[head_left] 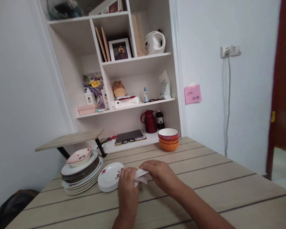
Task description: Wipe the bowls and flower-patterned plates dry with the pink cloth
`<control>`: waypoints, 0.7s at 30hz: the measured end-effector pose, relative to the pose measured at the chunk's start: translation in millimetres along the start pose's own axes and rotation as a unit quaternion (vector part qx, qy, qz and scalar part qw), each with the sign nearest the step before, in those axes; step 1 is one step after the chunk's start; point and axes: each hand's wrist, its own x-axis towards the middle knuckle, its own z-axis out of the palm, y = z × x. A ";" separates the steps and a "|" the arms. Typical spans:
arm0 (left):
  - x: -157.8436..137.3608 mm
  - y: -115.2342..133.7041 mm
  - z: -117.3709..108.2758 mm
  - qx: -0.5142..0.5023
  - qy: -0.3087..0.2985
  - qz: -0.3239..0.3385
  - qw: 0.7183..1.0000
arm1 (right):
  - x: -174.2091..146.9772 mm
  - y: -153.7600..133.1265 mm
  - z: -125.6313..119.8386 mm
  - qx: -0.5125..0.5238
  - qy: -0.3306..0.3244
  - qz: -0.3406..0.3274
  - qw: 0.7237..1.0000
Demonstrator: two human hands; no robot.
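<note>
In front of me, over the table (205, 178), my left hand (128, 189) and my right hand (162, 176) are closed around a small white dish (141, 172), seen nearly edge-on and mostly covered by fingers. A pale crumpled cloth (140, 181) hangs below the dish between both hands; which fingers pinch it is hidden. Close beside my left hand is a short stack of white plates with red flowers (109, 176). Left of it rises a taller stack of plates (82, 175), with pinkish square bowls (79, 156) on top.
Red and orange bowls (168, 140) stand stacked at the table's far edge. Behind them are a dark red jug (149, 121), a dark bottle (160, 120) and a laptop (130, 136) with glasses on it. A small raised wooden shelf (70, 140) overhangs the back left.
</note>
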 end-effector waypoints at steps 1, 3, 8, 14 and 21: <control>0.0 1.6 1.0 -0.019 -0.005 -0.021 1.000 | -0.4 1.4 -1.4 0.024 -0.007 0.006 1.000; 0.5 6.2 3.0 -0.069 -0.017 -0.082 0.994 | -0.9 4.7 -3.8 0.080 -0.017 0.023 0.996; 6.1 14.7 5.5 -0.175 -0.024 -0.229 0.957 | -0.5 9.4 -2.5 0.182 -0.007 0.119 0.976; 11.7 12.2 4.3 -0.244 0.007 -0.356 0.902 | -0.8 8.8 16.6 0.358 0.045 0.194 0.912; 8.3 11.4 5.7 -0.315 0.046 -0.413 0.853 | -2.0 10.5 38.0 0.453 0.114 0.247 0.849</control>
